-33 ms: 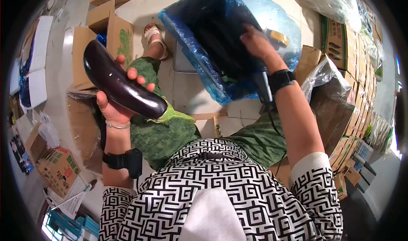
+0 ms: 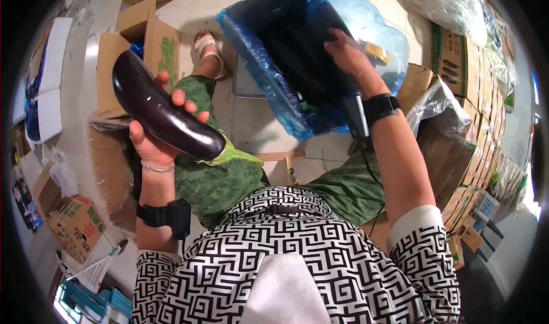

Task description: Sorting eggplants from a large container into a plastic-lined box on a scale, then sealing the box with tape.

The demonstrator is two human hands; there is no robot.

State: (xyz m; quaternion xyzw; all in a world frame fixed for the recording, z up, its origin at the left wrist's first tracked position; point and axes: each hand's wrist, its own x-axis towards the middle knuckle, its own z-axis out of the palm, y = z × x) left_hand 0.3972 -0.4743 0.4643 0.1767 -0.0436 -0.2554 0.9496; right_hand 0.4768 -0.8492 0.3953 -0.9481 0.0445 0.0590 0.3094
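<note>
My left hand [image 2: 151,141] grips a long, glossy dark purple eggplant [image 2: 163,115], its green cap pointing toward the lower right. Ahead and to the right, a blue plastic bag [image 2: 263,78] lines a container holding dark, glossy long items [image 2: 291,44], likely more eggplants, poorly distinguishable in shadow. My right hand [image 2: 349,58] reaches into it, fingers loosely bent and apart on or just over the dark contents. A yellow object [image 2: 376,52], perhaps a tape roll, lies at the bag's right side, and a dark device [image 2: 357,118] hangs by my right wrist.
An open cardboard box [image 2: 160,55] stands at the upper left, beside my sandaled foot [image 2: 209,55]. Stacked cartons [image 2: 469,124] and clear plastic wrap [image 2: 434,4] line the right side. Another carton [image 2: 77,229] sits at the lower left, and a grey tray [image 2: 246,89] is under the blue bag.
My right hand has shifted very slightly upward inside the blue bag. The eggplant in my left hand stays almost still.
</note>
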